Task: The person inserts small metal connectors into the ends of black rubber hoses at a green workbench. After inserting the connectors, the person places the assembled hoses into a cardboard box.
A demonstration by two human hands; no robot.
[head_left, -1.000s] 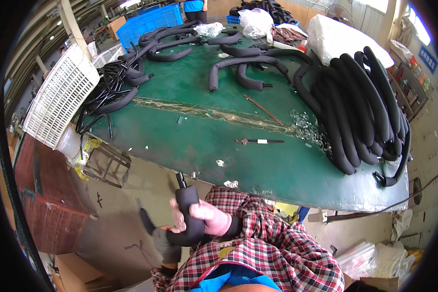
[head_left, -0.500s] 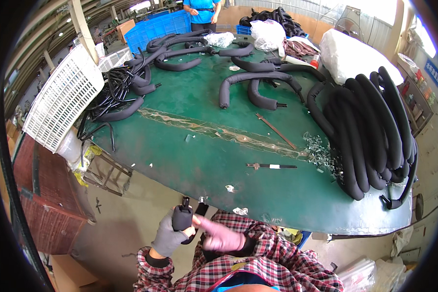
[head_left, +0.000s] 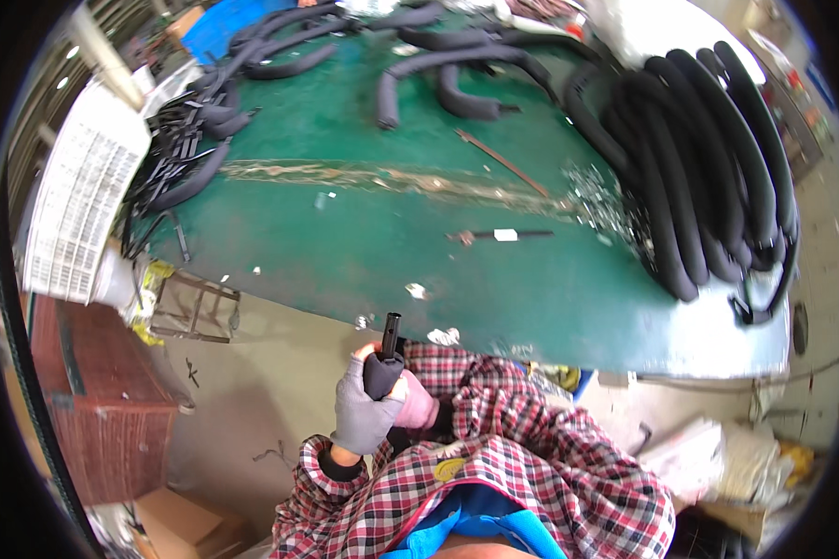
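Note:
My left hand [head_left: 362, 410], in a grey glove with bare fingertips, is wrapped around a foam-covered tube [head_left: 382, 374] off the table's near edge. The tube's bare black end [head_left: 391, 332] sticks up out of the foam, with a small hole in its side. Close behind the left hand is my right hand [head_left: 419, 401] in a pink glove, against the lower part of the tube. Its fingers are hidden by the left hand and the foam, so its grip does not show. The tube's lower length is out of sight too.
On the green table [head_left: 345, 252], a big stack of black foam-covered tubes [head_left: 690, 177] stands at right beside scattered small clips [head_left: 597, 200]. Bent black tubes [head_left: 172, 154] crowd the left near a white basket [head_left: 89, 191]. A rusty strip [head_left: 503, 163] and a dark bar [head_left: 522, 234] lie mid-table.
The view has tipped downward. More bare black tube now shows above the foam. My right hand has moved from beside the tube to behind my left hand.

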